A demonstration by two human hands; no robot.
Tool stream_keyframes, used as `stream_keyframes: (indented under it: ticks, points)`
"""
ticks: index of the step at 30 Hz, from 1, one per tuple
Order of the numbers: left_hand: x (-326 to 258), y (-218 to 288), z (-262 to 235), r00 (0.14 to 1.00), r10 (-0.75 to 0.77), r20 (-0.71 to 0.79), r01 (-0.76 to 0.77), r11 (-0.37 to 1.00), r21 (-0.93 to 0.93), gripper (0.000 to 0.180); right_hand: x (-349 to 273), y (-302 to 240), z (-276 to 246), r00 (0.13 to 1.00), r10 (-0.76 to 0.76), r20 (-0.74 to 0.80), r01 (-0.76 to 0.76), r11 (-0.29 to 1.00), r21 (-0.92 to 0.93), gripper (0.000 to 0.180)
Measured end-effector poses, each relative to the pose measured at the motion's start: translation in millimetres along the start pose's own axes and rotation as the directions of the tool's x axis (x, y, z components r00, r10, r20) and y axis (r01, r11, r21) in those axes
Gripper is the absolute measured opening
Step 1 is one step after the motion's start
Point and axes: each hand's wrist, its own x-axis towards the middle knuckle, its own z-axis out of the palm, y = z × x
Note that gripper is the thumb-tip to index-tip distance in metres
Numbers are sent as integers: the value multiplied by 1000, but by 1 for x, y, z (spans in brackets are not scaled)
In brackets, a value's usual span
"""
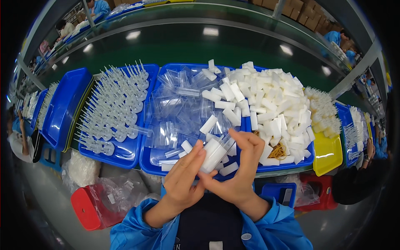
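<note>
My left hand point(183, 181) and my right hand point(239, 171) meet at a white foam block point(213, 153) over the front of the middle blue tray. The block looks partly covered by a transparent plastic sleeve point(228, 141), whose far end is by my right index finger. My left fingers lie along the block's left side. Thumb and index finger of my right hand close round its near and far ends. Below my hands, the middle tray point(152, 168) holds many transparent sleeves point(168, 104) and some loose white blocks point(208, 124).
A blue tray on the right is heaped with white blocks point(277, 98) and rubber bands point(277, 152). To the left, another tray holds white spiked plastic pieces point(114, 104). A yellow tray point(327, 156), red stool point(85, 208) and green conveyor point(183, 46) surround them. Other people work farther off.
</note>
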Motion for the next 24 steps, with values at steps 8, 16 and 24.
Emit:
stream_keyframes:
  ticks: [8,16,24]
  points:
    - [-2,-7,-9,1000,-14,-22,14,1000,7,53,-1,-3,11,994,-111,7,111,992,-61,65]
    - [-8,-46,-58,783,-507,-361,278,804,-526,49,28,19,21,937,-112,331,62,986,157,37]
    - [-7,-41,-64,792,-592,-148,320,610,-725,45,41,6,45,917,-113,383,205,956,-209,26]
